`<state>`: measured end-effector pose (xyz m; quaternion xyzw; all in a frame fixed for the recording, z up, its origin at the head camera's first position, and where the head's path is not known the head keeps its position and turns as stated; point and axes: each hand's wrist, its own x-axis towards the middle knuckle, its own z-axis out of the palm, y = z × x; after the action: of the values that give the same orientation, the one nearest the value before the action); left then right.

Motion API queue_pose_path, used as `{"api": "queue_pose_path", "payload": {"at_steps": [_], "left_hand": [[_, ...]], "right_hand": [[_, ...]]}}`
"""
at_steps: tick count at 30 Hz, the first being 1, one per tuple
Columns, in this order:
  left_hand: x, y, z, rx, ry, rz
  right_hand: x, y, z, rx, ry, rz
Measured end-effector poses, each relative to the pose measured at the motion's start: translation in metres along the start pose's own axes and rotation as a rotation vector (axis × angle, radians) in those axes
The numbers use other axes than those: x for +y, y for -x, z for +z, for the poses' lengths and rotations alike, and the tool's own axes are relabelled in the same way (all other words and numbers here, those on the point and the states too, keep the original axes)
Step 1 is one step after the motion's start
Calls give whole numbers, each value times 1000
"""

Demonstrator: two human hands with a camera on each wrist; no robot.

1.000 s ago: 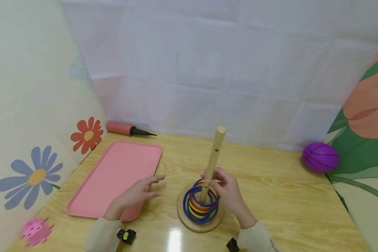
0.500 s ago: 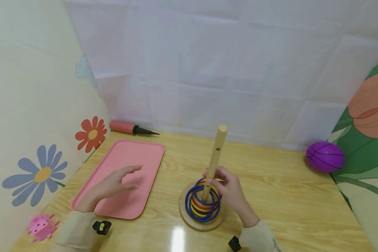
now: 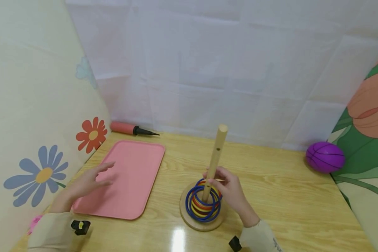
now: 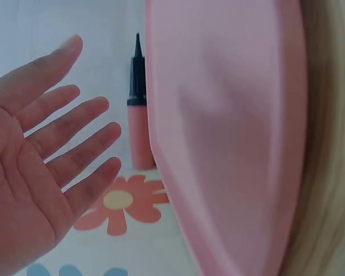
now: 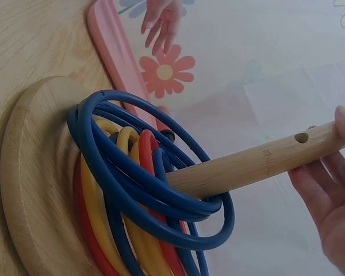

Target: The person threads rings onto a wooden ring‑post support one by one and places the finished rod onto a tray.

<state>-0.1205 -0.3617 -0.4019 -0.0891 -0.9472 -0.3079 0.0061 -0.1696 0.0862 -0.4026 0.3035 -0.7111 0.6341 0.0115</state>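
A wooden post (image 3: 218,147) rises from a round wooden base (image 5: 26,167) on the table. Several blue, red and yellow rings (image 5: 112,184) lie stacked loosely around its foot. My right hand (image 3: 232,191) pinches the post just above the rings, thumb on the near side and fingertips partly hidden behind it. Over the left part of the pink tray (image 3: 135,182) is my left hand (image 3: 85,183), its fingers extended and apart. Nothing is in that palm in the left wrist view, where the tray lies beside the hand.
Behind the tray, a red cylinder with a black tapered nozzle (image 3: 124,128), like a hand pump, lies by the white backdrop. A purple ball (image 3: 325,157) sits at the table's far right. The left sleeve mostly covers a pink toy (image 3: 34,224).
My left hand has moved left, from the tray's right edge across to its left side. The right hand keeps its grip on the post, and the rings stay in place.
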Motion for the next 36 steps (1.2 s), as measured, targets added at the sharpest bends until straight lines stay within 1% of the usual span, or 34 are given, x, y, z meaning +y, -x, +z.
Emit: {"api": "queue_pose_path", "payload": {"at_steps": [5, 10, 13, 15, 18, 23, 27, 32, 36], "left_hand": [[-15, 4, -12, -5, -40, -58], [-28, 8, -18, -44, -90, -113], [-34, 10, -22, -73, -135, -131], [-37, 12, -24, -100, -151, -157], [-42, 15, -27, -137, -152, -188], [-45, 17, -26, -195, -127, -234], [-47, 15, -24, -218, -120, -245], [-48, 9, -22, -181, -139, -205], [-46, 7, -22, -184, -129, -212]], "right_hand": [[-1, 0, 1, -4, -6, -8], [0, -1, 1, -4, -3, -6], [1, -1, 2, 0, 9, -9], [3, -2, 2, 0, 15, -12], [4, -2, 3, -5, 18, -17], [1, -2, 3, -25, 15, -3], [-1, -2, 0, -45, 24, 22], [4, 2, -5, -70, 36, 65], [8, 4, -6, -117, 53, 61]]}}
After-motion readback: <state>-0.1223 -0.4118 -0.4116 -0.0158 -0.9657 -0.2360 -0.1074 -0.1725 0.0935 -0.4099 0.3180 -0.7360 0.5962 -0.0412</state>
